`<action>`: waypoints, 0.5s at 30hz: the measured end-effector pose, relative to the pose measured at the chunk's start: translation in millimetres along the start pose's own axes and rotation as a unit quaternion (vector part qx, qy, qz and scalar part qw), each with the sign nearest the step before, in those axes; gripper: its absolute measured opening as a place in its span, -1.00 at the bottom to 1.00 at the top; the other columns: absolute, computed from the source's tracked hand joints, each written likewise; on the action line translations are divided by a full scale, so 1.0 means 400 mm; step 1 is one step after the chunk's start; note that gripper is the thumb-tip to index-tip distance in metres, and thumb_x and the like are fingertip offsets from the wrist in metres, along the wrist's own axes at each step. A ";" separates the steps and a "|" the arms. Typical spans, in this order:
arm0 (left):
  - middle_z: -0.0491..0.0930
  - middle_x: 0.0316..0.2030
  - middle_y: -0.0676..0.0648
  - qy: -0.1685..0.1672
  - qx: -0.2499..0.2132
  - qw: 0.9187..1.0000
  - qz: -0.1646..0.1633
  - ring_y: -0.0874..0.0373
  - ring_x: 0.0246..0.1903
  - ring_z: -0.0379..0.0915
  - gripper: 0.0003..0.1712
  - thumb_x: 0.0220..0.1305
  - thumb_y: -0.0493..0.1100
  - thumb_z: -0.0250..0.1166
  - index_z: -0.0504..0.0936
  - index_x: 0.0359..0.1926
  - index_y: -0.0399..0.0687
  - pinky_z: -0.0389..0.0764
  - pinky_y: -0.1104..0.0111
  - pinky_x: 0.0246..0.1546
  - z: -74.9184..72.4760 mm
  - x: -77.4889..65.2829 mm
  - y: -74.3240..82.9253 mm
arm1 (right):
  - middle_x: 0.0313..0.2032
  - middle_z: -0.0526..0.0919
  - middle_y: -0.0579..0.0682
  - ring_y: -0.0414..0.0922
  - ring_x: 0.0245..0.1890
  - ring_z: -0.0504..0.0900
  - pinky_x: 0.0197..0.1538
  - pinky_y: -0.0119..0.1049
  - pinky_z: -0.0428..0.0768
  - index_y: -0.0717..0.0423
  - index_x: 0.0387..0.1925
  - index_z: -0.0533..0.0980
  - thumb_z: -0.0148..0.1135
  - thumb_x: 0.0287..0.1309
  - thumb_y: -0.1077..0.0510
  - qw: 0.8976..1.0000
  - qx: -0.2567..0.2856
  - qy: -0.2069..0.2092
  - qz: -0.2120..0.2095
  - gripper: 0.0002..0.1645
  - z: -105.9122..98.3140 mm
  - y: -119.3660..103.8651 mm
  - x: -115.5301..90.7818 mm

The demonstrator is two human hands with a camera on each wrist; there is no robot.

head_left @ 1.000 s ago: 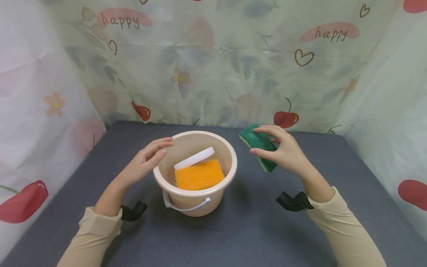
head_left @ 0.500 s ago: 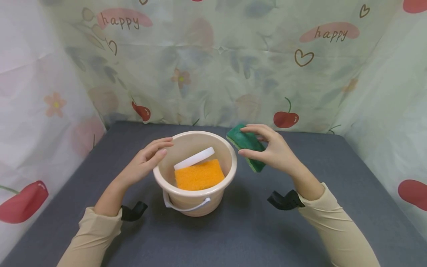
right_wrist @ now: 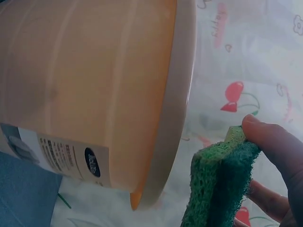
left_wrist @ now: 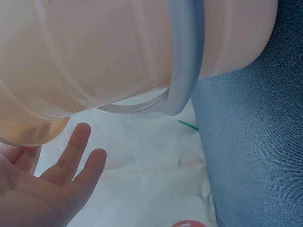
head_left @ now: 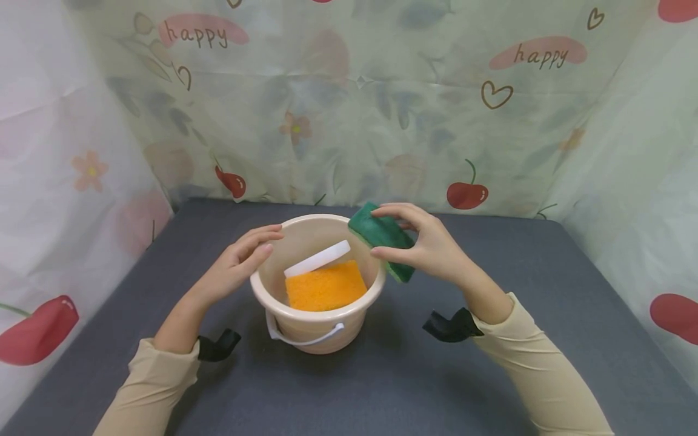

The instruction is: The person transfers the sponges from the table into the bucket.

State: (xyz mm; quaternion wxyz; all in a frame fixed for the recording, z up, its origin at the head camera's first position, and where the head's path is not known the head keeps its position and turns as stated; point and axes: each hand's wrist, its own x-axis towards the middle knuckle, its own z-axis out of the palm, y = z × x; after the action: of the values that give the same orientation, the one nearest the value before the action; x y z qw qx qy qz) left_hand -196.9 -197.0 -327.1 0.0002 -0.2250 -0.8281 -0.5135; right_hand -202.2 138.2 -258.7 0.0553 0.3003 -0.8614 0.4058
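A cream bucket (head_left: 318, 330) stands upright on the dark table, its pale handle hanging down at the front. Inside it lie an orange sponge (head_left: 326, 287) and a white block (head_left: 317, 258) that leans behind it. My right hand (head_left: 428, 245) pinches a green sponge (head_left: 384, 235) between thumb and fingers, over the bucket's right rim. In the right wrist view the green sponge (right_wrist: 220, 184) shows a lighter porous side and a darker scouring side. My left hand (head_left: 237, 261), fingers relaxed, is at the bucket's left rim; whether it touches is unclear.
A dark grey tabletop (head_left: 491, 387) lies under the bucket. Printed curtains (head_left: 360, 121) with cherries and "happy" lettering enclose the back and both sides. Black straps (head_left: 452, 325) sit at both wrists.
My right hand has carried the green sponge leftward, from beside the bucket to above its right rim. The left hand and the bucket have stayed in place.
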 end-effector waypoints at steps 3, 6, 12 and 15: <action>0.14 0.39 -0.11 0.001 0.001 1.000 0.002 -0.08 0.38 -0.01 -0.56 0.43 -0.09 -0.05 0.36 0.24 -0.14 0.19 -0.14 0.27 0.000 0.000 0.000 | 0.22 0.42 -0.03 -0.07 0.14 0.43 0.19 -0.08 0.45 -0.02 0.11 0.46 0.45 -0.09 0.11 1.000 0.002 -0.007 -0.011 -0.35 0.007 -0.009 0.003; 0.14 0.39 -0.11 0.001 0.003 1.000 0.003 -0.08 0.38 0.00 -0.56 0.43 -0.09 -0.05 0.37 0.24 -0.15 0.19 -0.14 0.27 0.001 0.000 0.000 | 0.23 0.41 -0.03 -0.06 0.13 0.44 0.18 -0.08 0.46 -0.02 0.11 0.47 0.45 -0.09 0.12 1.000 0.004 -0.012 -0.021 -0.36 0.015 -0.018 0.005; 0.14 0.39 -0.11 0.000 0.004 1.000 0.004 -0.08 0.38 -0.01 -0.56 0.44 -0.09 -0.06 0.36 0.24 -0.15 0.18 -0.14 0.27 0.001 -0.001 0.001 | 0.23 0.42 -0.03 -0.07 0.14 0.45 0.16 -0.11 0.48 -0.01 0.08 0.49 0.46 -0.11 0.12 0.999 0.002 -0.021 -0.039 -0.37 0.032 -0.034 0.013; 0.13 0.39 -0.11 0.001 0.005 1.000 0.002 -0.08 0.39 -0.01 -0.56 0.44 -0.09 -0.06 0.36 0.24 -0.14 0.18 -0.14 0.28 0.001 -0.001 0.002 | 0.24 0.42 -0.03 -0.08 0.17 0.43 0.16 -0.12 0.48 -0.01 0.07 0.50 0.46 -0.11 0.12 0.999 0.004 -0.027 -0.047 -0.39 0.041 -0.042 0.018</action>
State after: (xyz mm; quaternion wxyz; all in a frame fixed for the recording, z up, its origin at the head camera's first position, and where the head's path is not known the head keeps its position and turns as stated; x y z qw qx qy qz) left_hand -196.1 -196.6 -326.9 0.0026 -0.2260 -0.8302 -0.5096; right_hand -196.4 114.7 -255.9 0.0501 0.3512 -0.8459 0.3982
